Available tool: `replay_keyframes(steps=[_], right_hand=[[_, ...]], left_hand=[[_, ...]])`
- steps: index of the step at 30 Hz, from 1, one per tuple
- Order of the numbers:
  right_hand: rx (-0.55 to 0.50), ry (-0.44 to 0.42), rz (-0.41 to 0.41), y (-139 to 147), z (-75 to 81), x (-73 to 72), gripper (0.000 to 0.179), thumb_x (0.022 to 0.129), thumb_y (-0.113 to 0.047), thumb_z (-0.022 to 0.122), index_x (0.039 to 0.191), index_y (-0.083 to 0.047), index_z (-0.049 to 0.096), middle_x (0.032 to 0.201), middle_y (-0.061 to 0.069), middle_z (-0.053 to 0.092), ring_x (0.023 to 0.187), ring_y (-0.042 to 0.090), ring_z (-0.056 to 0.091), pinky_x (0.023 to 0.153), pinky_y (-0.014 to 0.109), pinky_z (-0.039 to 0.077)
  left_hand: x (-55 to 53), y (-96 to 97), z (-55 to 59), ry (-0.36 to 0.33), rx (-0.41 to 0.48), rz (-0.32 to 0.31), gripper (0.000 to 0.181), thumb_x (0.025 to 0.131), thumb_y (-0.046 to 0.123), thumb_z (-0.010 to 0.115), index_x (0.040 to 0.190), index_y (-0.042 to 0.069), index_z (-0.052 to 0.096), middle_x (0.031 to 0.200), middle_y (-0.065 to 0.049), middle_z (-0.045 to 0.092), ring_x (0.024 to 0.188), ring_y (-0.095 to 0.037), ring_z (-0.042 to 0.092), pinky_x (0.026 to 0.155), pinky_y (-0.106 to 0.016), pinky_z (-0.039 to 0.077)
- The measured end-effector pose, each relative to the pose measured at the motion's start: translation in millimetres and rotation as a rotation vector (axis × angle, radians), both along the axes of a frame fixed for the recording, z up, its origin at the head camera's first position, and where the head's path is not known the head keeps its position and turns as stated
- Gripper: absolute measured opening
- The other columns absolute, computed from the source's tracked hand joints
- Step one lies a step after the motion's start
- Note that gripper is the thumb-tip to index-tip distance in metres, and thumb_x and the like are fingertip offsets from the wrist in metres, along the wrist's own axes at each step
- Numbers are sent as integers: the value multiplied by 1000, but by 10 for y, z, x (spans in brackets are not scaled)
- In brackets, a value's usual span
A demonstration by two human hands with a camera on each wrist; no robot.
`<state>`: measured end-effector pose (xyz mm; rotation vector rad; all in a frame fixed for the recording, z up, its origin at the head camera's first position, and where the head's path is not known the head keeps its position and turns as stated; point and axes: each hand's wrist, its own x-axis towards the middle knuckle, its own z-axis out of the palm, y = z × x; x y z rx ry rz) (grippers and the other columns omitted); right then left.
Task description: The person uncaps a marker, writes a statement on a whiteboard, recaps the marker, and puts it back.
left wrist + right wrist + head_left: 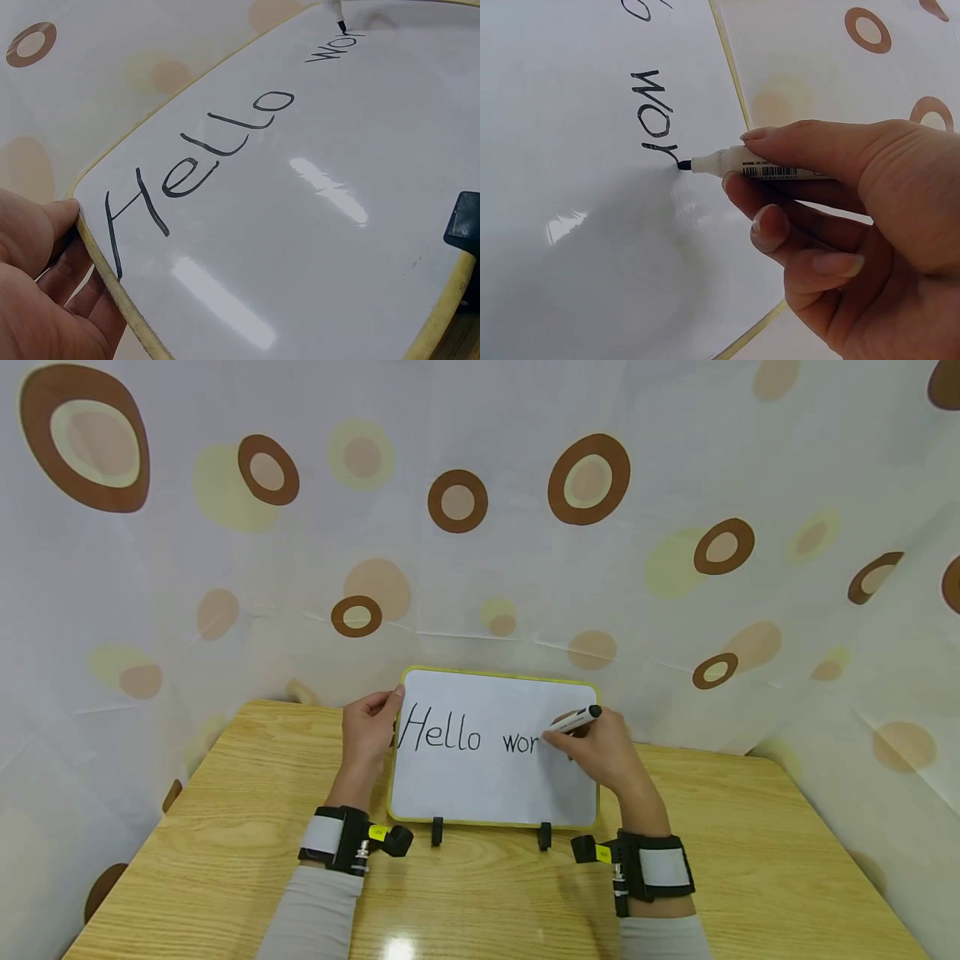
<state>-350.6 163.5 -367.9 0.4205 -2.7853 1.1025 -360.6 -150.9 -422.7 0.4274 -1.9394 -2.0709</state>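
A small whiteboard (pixel 465 785) with a yellow frame stands tilted back on the table, bearing "Hello wor" in black ink. My left hand (pixel 369 731) grips its left edge, thumb on the front and fingers behind, as the left wrist view also shows (pixel 52 277). In my right hand (pixel 603 747) a white whiteboard marker (pixel 576 719) is pinched between thumb and fingers. In the right wrist view the marker's black tip (pixel 684 165) is right at the end of the "r". The back of the board is hidden.
Two black stand feet (pixel 437 831) hold the board's lower edge. The wooden table (pixel 480 902) spreads to both sides and in front. Behind it hangs a pale curtain (pixel 487 568) with brown and beige circles. Each wrist wears a strapped camera (pixel 397 841).
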Motion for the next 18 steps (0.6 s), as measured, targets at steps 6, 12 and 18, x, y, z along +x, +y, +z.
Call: replay_keyframes(steps=[6, 12, 18], right_hand=[[-7, -6, -7, 21, 3, -5, 16, 90, -17, 80, 94, -3, 73, 72, 11, 68, 64, 34, 65, 57, 36, 49], [-22, 3, 9, 44, 0, -7, 15, 89, -16, 80, 94, -4, 73, 72, 10, 68, 63, 33, 65, 57, 36, 50], [-48, 21, 19, 79, 33, 5, 12, 89, -16, 81, 93, -6, 75, 75, 9, 69, 63, 31, 64, 57, 35, 50]], left_hand=[[8, 8, 10, 0, 2, -2, 35, 101, 38, 67, 116, 8, 76, 100, -10, 72, 79, -17, 64, 63, -24, 51], [4, 8, 0, 6, 5, -4, 36, 100, 38, 67, 117, 8, 76, 101, -10, 73, 78, -16, 65, 62, -23, 51], [-4, 7, -2, 6, -4, 2, 36, 101, 39, 67, 116, 8, 76, 101, -10, 73, 78, -16, 65, 62, -23, 52]])
